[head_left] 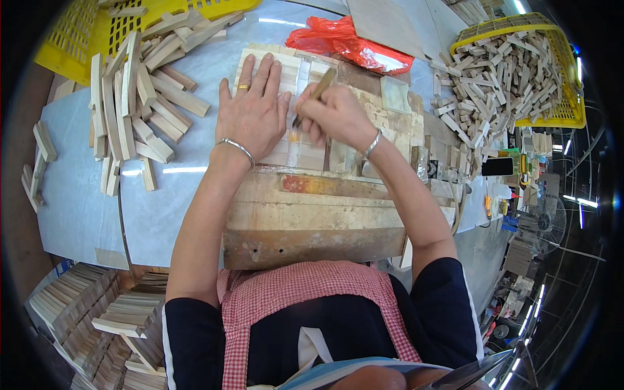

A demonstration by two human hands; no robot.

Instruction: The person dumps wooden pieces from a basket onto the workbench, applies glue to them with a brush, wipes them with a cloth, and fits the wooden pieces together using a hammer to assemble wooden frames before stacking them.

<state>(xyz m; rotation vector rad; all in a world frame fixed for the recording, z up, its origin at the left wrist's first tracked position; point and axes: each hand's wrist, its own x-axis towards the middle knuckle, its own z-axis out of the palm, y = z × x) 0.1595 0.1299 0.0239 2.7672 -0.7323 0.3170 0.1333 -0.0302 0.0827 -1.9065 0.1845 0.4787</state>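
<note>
I find the left hand (250, 114) laid palm down, fingers somewhat spread, on a row of pale wooden slats (283, 62). The right hand (335, 114) is just beside it, thumb and fingers pinching a slim brown-handled tool (322, 83); its working end is blurred, so I cannot tell its type or whether it touches the wood. The slats lie side by side on the worn work board (305, 214), mid-scene, and a whitish strip (303, 75) runs near to far along their right side.

In my judgement the step is working the tool along that strip. To do it well, I would press the left palm evenly so no slat shifts, tuck the left thumb clear of the tool's path, and draw light, straight strokes from far to near.

Far of the board, a red plastic bag (325, 36) lies crumpled; a translucent square container (395, 94) stands to the right. On the left of the counter (156, 214), loose wooden pieces (120, 117) are heaped near a yellow crate (75, 39). At far right, a yellow basket (575, 110) holds many small wooden blocks (513, 71), some spilling out on its left
</note>
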